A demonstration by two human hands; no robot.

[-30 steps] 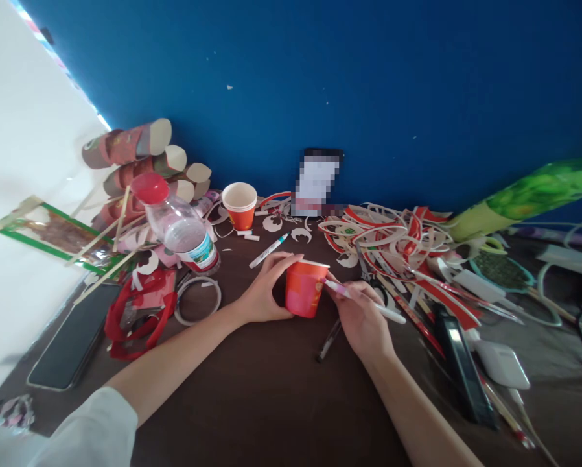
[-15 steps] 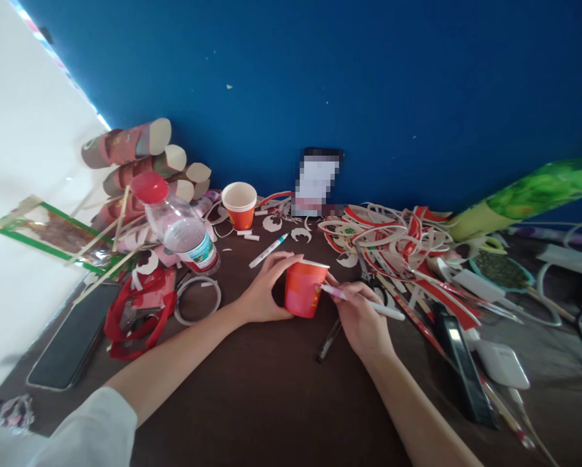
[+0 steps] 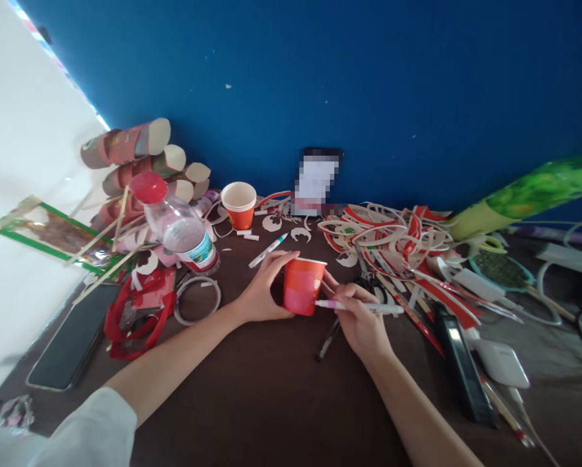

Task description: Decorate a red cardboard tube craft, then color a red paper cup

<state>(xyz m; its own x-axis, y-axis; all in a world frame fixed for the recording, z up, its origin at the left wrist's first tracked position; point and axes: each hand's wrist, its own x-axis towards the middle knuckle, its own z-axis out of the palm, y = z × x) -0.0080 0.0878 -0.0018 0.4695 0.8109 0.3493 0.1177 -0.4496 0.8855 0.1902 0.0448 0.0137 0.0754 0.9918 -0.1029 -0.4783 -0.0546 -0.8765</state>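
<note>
Lower on the side of the paper cup (image 3: 301,288) than half a second ago, your white marker (image 3: 381,307) now lies closer to level, its tip at the right edge of the cup's pink lower part and seemingly touching it. Your left hand (image 3: 266,288) keeps much the same place.

Your left fingers are spread wide in a C around the left of the cup, one up near the rim and another down near the base, with a dark gap between palm and wall. Your right hand (image 3: 363,324) has its fingers closed in a pinch on the marker's barrel, while another fingertip reaches the cup's right edge. The cup is in front of you, between both hands, near upright; whether its base touches the tabletop (image 3: 252,402) you cannot tell.

Expect the cup to be very light, with a thin wall that likely dents under a hard squeeze. The rim and the base are probably its stiffest parts, so holding there, as you do, spares the middle. Fresh ink could make the pink area slick or smudgy, so keep your fingers off it. The marker should feel rigid, light and smooth; pinch it close behind the tip for control. Just beyond your left hand lies a teal-tipped marker (image 3: 267,251), with stacked cups (image 3: 239,207) farther back.
</note>
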